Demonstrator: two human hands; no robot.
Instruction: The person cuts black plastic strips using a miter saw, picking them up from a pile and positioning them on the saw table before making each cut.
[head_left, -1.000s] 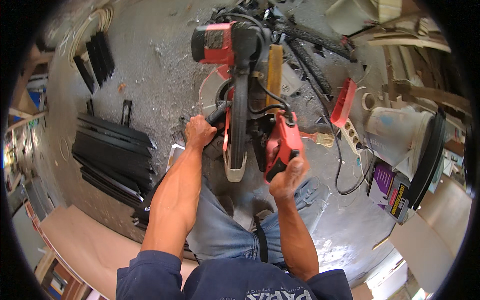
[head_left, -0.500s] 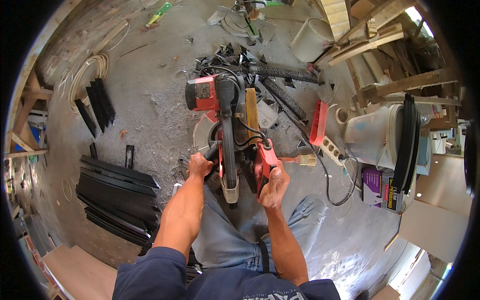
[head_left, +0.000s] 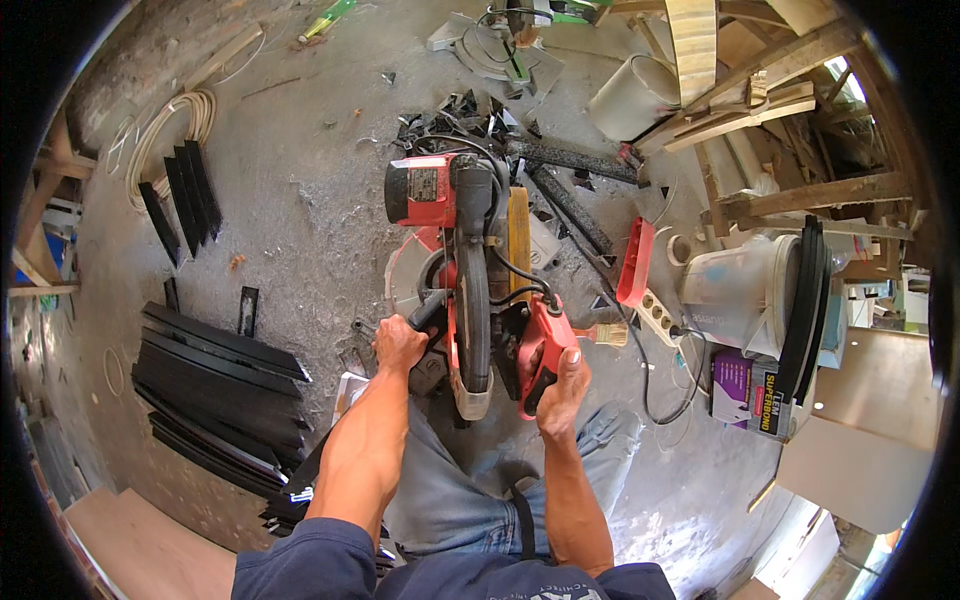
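A red and black miter saw [head_left: 474, 270] stands on the floor between my legs, its motor at the far left and a round blade guard below it. My left hand [head_left: 400, 345] is closed round a black handle low on the saw's left side. On the right, my right hand [head_left: 565, 392] grips the red saw handle [head_left: 546, 345], thumb on top; its other fingers are mostly hidden behind the handle. A yellowish wooden bar [head_left: 518, 230] runs along the saw's right side. Whether the blade is turning I cannot tell.
Black strips [head_left: 220, 385] lie stacked at left, with cut black scraps [head_left: 465, 120] beyond the saw. At right are a brush [head_left: 605, 335], a power strip [head_left: 655, 315], a red tray-like piece [head_left: 636, 262], a bucket [head_left: 745, 290] and a purple box [head_left: 735, 385]. Cables cross the floor.
The view has shifted slightly, and the saw appears a little farther right and larger. Both hands keep their holds on the saw.
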